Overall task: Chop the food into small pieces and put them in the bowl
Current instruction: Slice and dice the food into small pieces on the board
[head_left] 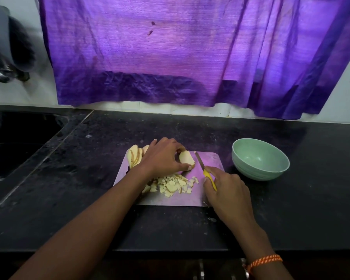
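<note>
The left hand (163, 156) has its grip on a stack of potato slices (187, 160) on the cutting board (212, 160). The right hand (228, 190) grasps a yellow-handled knife (205, 171) — blade just beside the slices. Diced pieces (174, 185) lie between the hands — the green bowl (260, 159) stands on the table (311, 178) nearby.

Both arms are bare, with no sleeves. A thin band (265, 261) of orange and yellow twisted thread goes around the right wrist, just behind the right hand (228, 190). The left hand (162, 156) wears nothing.

Shiny metal cutting board (210, 158), cloth curtain (170, 57)
</note>
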`<state>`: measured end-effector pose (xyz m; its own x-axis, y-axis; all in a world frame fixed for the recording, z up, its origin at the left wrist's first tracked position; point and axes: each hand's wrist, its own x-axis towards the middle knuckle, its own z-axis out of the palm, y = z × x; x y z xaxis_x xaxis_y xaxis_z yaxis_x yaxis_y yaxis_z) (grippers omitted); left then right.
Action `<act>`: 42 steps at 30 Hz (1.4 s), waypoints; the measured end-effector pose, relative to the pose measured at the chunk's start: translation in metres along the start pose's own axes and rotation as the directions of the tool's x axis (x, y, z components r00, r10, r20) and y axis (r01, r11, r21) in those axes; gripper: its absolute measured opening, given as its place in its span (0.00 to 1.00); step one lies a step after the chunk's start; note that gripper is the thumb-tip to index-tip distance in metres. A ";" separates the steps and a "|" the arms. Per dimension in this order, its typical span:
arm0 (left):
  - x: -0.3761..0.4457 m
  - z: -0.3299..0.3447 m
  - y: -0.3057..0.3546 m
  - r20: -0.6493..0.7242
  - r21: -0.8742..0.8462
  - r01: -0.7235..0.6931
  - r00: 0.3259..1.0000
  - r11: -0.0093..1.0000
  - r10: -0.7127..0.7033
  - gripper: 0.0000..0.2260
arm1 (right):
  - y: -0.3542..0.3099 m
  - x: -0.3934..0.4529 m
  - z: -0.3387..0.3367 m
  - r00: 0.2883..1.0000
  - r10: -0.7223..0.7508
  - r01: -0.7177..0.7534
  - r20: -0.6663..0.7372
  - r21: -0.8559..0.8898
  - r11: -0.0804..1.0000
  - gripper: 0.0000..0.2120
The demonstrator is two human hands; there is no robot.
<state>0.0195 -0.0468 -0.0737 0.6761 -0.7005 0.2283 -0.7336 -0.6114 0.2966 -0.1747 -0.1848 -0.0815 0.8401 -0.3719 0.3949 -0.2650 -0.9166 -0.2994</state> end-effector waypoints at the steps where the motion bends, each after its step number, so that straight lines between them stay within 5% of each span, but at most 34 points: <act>1: 0.000 0.000 0.000 0.000 0.001 0.000 1.000 1.000 0.000 0.30 | -0.001 0.001 0.001 1.000 0.000 0.000 0.004 -0.005 1.000 0.18; 4: -0.001 -0.001 0.002 0.001 0.000 0.007 1.000 1.000 -0.007 0.29 | 0.001 0.004 0.004 0.996 0.080 -0.086 0.034 0.230 0.969 0.15; 8: -0.003 -0.004 0.004 -0.001 0.001 0.012 1.000 1.000 -0.012 0.29 | 0.006 0.014 0.004 0.968 0.206 -0.252 0.147 0.621 0.742 0.07; 14: -0.003 -0.005 0.003 0.019 -0.004 0.017 1.000 1.000 -0.017 0.30 | 0.009 0.013 -0.003 0.913 0.314 -0.387 0.259 0.793 0.471 0.07; 17: -0.002 -0.005 0.003 0.019 -0.004 0.017 1.000 1.000 -0.017 0.30 | 0.009 0.011 0.000 0.942 0.287 -0.304 0.174 0.805 0.509 0.08; 20: -0.002 -0.005 0.004 0.027 0.004 0.016 0.999 1.000 -0.016 0.31 | 0.008 0.009 0.007 0.977 0.208 -0.180 0.054 0.734 0.655 0.11; 26: -0.002 -0.005 0.004 0.033 0.000 0.025 0.999 1.000 -0.025 0.31 | 0.003 0.014 0.014 0.994 0.094 -0.075 -0.050 0.293 0.953 0.18; 42: -0.002 -0.003 0.003 0.007 -0.042 0.022 1.000 0.999 -0.021 0.29 | -0.010 0.014 0.004 1.000 0.011 -0.014 0.029 0.107 0.994 0.19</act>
<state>0.0162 -0.0461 -0.0701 0.6911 -0.6900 0.2151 -0.7153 -0.6104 0.3402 -0.1583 -0.1804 -0.0767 0.8504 -0.3776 0.3664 -0.2245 -0.8902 -0.3964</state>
